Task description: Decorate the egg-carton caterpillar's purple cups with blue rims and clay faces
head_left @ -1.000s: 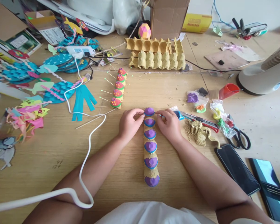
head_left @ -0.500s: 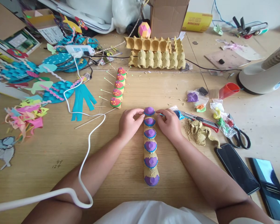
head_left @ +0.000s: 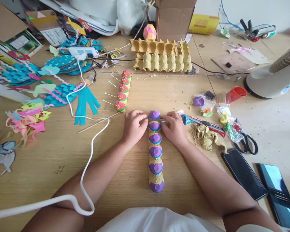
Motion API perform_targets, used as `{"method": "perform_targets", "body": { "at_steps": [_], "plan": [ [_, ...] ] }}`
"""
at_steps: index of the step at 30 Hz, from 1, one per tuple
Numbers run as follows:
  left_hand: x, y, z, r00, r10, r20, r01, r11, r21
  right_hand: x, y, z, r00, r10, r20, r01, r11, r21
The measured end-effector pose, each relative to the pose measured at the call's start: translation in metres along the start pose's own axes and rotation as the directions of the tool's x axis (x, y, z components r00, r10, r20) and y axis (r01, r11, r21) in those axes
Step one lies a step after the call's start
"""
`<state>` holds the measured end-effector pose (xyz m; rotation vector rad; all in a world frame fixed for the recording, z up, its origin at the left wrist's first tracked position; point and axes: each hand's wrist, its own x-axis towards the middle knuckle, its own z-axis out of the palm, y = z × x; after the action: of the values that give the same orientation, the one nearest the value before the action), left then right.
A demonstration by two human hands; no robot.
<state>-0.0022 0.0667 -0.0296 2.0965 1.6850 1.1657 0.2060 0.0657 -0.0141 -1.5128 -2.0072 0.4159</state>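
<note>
A strip of egg-carton cups (head_left: pixel 155 151) lies lengthways on the wooden table (head_left: pixel 125 180) in front of me, each bump capped in purple clay with a blue rim. My left hand (head_left: pixel 133 126) is curled against the left side of the two farthest cups, fingertips pressed on them. My right hand (head_left: pixel 174 128) is curled against their right side and pinches a thin blue strand of clay at the second cup. A second carton strip (head_left: pixel 122 91) with red and green caps and pins stuck in it lies farther back to the left.
Plain egg cartons (head_left: pixel 160 54) and a cardboard box (head_left: pixel 175 17) stand at the back. Clay bags (head_left: pixel 204 104), a red cup (head_left: pixel 236 93), a craft knife (head_left: pixel 205 123), scissors (head_left: pixel 248 143), carton scraps (head_left: pixel 207 137) and two phones (head_left: pixel 244 174) lie right. A white cable (head_left: pixel 87 167) and paper fish (head_left: pixel 60 93) lie left.
Both hands have slid slightly toward me, from the farthest cup down to the second one. The carton strip has stayed put.
</note>
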Motion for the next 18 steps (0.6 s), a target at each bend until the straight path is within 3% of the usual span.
{"method": "perform_targets", "body": {
  "at_steps": [5,8,10,13,18],
  "plan": [
    [0.000,0.007,-0.002,0.992,-0.122,0.031,0.125,0.938,-0.322,0.002,0.002,0.002,0.994,-0.005,-0.112,0.033,0.967,0.253],
    [0.000,0.011,-0.001,0.946,-0.263,0.190,0.324,0.734,-0.598,0.002,-0.001,0.000,0.993,0.066,-0.098,-0.016,0.895,0.445],
    [-0.001,0.013,0.000,0.912,-0.300,0.279,0.408,0.594,-0.693,0.002,-0.004,-0.001,0.989,0.139,-0.043,-0.092,0.823,0.561],
    [-0.001,0.014,0.002,0.883,-0.328,0.335,0.458,0.453,-0.765,0.001,-0.008,-0.003,0.972,0.219,0.083,-0.207,0.634,0.745],
    [-0.001,0.016,0.001,0.855,-0.331,0.399,0.497,0.307,-0.811,0.000,-0.012,-0.004,0.920,0.229,0.318,-0.363,0.197,0.910]
  ]
}}
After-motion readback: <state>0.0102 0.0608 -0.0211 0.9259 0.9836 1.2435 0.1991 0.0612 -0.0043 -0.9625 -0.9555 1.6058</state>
